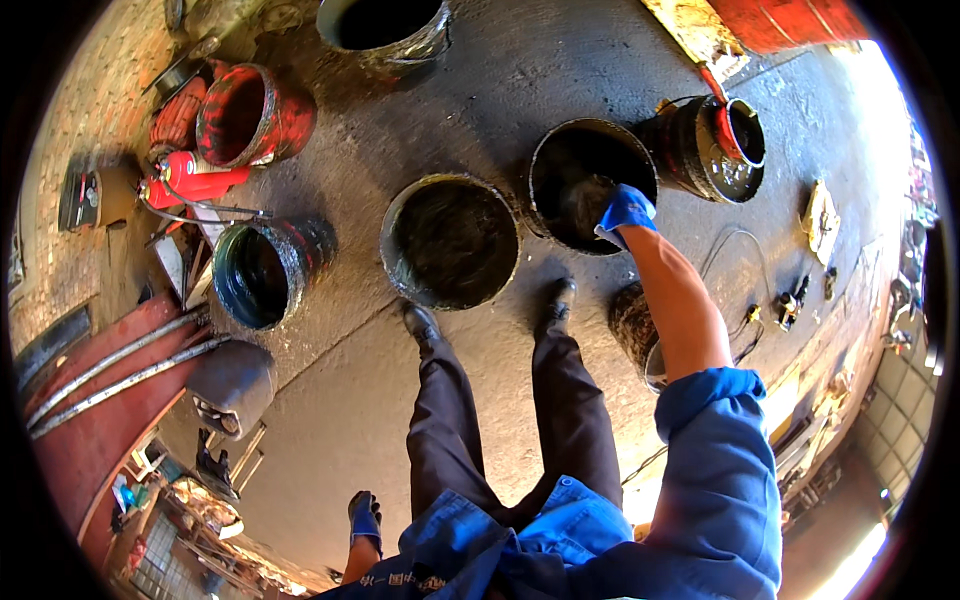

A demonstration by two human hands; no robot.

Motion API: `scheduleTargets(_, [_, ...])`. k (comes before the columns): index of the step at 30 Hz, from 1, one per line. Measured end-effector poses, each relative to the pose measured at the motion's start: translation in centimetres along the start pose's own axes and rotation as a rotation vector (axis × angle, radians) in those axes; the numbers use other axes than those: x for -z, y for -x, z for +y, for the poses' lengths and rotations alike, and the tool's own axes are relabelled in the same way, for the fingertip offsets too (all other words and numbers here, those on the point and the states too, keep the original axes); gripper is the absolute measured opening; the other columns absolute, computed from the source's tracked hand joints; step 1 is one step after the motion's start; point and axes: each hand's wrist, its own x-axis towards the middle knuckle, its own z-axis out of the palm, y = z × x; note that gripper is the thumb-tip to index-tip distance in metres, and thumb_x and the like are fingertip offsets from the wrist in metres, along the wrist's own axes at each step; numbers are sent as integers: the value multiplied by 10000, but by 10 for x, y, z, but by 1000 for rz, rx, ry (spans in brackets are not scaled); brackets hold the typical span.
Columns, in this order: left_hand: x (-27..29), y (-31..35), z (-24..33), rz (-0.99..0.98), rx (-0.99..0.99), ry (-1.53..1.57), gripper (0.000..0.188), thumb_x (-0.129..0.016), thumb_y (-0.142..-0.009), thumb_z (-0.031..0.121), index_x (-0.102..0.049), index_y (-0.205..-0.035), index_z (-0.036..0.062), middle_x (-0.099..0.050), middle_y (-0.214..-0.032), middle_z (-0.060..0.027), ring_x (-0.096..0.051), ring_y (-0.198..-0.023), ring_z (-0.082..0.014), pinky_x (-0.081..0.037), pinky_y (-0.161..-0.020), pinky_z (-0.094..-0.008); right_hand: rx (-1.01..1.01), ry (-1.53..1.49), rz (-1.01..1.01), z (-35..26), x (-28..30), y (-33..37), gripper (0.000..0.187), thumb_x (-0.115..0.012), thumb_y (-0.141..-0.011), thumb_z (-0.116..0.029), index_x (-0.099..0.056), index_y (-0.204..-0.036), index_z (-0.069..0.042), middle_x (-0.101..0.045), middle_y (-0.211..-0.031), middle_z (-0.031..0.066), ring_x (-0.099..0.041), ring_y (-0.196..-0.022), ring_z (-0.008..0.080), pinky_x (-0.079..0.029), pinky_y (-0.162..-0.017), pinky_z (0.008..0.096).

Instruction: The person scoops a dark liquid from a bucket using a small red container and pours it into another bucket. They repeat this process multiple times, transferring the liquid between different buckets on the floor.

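Black, tarry gunk coats every round metal drum here. The right hand, in a blue glove, is curled over the near rim of the right-hand drum; whether anything is gripped can't be told. The left hand hangs low, fingers loosely closed, empty. A slip on that greasy rim could easily happen, or the sticky floor could be skidded on.

Place: an industrial workshop yard.
Floor: stained, greasy concrete under my boots.
By my right hand: open, tar-blackened drums.
Far to its left: red gas cylinder, steel pipes, brick wall.
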Motion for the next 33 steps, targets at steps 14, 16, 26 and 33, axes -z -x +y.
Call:
scheduleTargets(14, [8, -37, -39, 31, -66, 161, 251, -667, -729, 239, -550, -915, 118, -454, -616, 18, -377, -522, -93, -323, -470, -265, 257, 553, 122, -81, 30, 25, 468, -670, -587, -337, -631, -1000, -119, -627, -983, 146, -609, -895, 305, -497, -763, 380])
scheduleTargets(16, [12, -52, -49, -22, -133, 167, 230, -658, -722, 240, -458, -727, 126, -396, -601, 32, -349, -539, -96, -300, -498, -277, 229, 638, 205, -48, -11, -36, 409, -593, -696, -360, -626, -1010, -100, -629, -988, 142, -615, -891, 295, -501, -744, 387])
scheduleTargets(26, [-11, -49, -61, -98, -87, 294, 552, -655, -735, 266, -452, -1194, 34, -534, -831, -25, -464, -748, -143, -379, -765, -300, 106, 419, 282, -27, -84, -114, 261, -502, -811, -259, -638, -963, -98, -647, -964, 85, -630, -889, 232, -506, -649, 379])
scheduleTargets(33, [60, -63, -78, -59, -186, 89, 303, -621, -767, 274, -549, -982, 72, -492, -700, 17, -429, -633, -113, -385, -636, -282, 316, 654, 65, -123, -55, 14, 277, -496, -811, -235, -614, -1008, -79, -624, -1021, 103, -616, -923, 230, -490, -674, 384])
